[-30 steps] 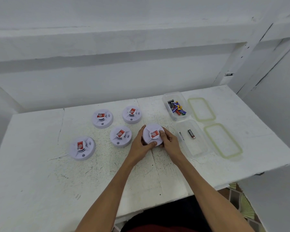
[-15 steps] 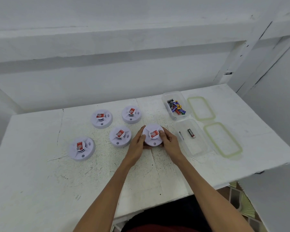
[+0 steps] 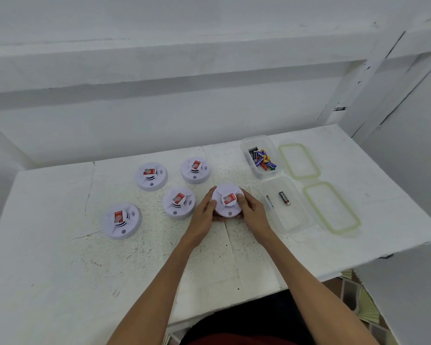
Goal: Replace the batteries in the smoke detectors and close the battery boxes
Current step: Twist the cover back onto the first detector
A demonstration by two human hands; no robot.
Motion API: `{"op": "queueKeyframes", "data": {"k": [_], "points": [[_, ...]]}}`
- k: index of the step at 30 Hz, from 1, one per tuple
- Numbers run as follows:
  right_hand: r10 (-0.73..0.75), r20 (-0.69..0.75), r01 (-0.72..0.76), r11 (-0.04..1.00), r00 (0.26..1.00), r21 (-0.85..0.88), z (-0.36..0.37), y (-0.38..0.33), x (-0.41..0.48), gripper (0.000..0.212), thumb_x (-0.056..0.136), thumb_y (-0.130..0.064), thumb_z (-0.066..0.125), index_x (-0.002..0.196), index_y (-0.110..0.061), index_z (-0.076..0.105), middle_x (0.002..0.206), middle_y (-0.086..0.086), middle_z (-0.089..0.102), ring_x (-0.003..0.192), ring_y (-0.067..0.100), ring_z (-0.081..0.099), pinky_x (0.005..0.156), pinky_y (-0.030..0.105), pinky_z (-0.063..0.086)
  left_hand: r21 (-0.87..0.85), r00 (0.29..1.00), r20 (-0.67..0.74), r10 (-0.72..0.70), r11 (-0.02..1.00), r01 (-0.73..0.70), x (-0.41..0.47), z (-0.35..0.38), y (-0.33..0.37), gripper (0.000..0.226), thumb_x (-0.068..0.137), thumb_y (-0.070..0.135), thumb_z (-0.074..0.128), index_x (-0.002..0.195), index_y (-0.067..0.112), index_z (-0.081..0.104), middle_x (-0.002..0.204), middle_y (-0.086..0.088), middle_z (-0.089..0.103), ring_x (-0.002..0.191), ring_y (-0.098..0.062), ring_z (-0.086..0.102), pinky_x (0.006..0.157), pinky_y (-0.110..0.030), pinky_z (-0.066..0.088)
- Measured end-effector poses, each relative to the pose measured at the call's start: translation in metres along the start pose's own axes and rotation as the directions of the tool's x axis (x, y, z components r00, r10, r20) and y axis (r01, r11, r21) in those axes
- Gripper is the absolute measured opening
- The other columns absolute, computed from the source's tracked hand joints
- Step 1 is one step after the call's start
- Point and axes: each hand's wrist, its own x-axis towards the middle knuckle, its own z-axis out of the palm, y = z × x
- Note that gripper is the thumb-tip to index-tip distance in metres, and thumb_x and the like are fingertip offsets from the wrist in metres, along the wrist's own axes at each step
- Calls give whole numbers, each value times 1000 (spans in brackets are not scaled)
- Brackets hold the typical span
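Head view: the smoke detector [image 3: 226,200], judged a light, rigid plastic disc with a smooth and probably slippery dome, lies near the middle of the table [image 3: 60,270], between a neighbouring detector [image 3: 178,202] and the near clear box [image 3: 288,221]. Its rim, taken from opposite sides, offers the surest hold. The left hand [image 3: 204,216] cups the left rim with fingers lightly curved; the right hand [image 3: 252,213] wraps the right rim, thumb on the top face. Whether the disc is lifted cannot be told.

Both arms reach forward, wrists angled inward.
Left hand [image 3: 204,210] and right hand [image 3: 251,212] curl round the smoke detector [image 3: 226,200] between them.
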Motion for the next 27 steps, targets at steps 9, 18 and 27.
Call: {"op": "queueKeyframes", "data": {"k": [9, 18, 27], "points": [[-9, 1, 9, 1000, 1000, -15, 0, -2, -2, 32, 103, -40, 50, 130, -31, 64, 118, -11, 71, 113, 4, 64, 101, 33, 51, 26, 1000, 1, -4, 1000, 4, 4, -2, -8, 48, 105, 41, 43, 154, 38, 44, 149, 10, 58, 134, -15, 58, 109, -52, 52], [-3, -3, 3, 1000, 1000, -12, 0, -1, -1, 32, 102, -39, 50, 131, -31, 63, 120, -11, 71, 114, 3, 64, 102, 33, 51, 20, 1000, -11, -9, 1000, 9, 7, -2, -11, 50, 105, 45, 45, 154, 39, 43, 150, 10, 57, 135, -15, 57, 111, -53, 50], [-12, 9, 12, 1000, 1000, -5, 0, -3, -2, 26, 103, -38, 50, 126, -38, 64, 119, -11, 71, 114, 5, 65, 102, 35, 51, 7, 1000, -14, 0, 1000, 0, 4, 0, -6, 43, 107, 41, 44, 150, 44, 44, 150, 7, 58, 133, -18, 59, 107, -54, 53]]}}
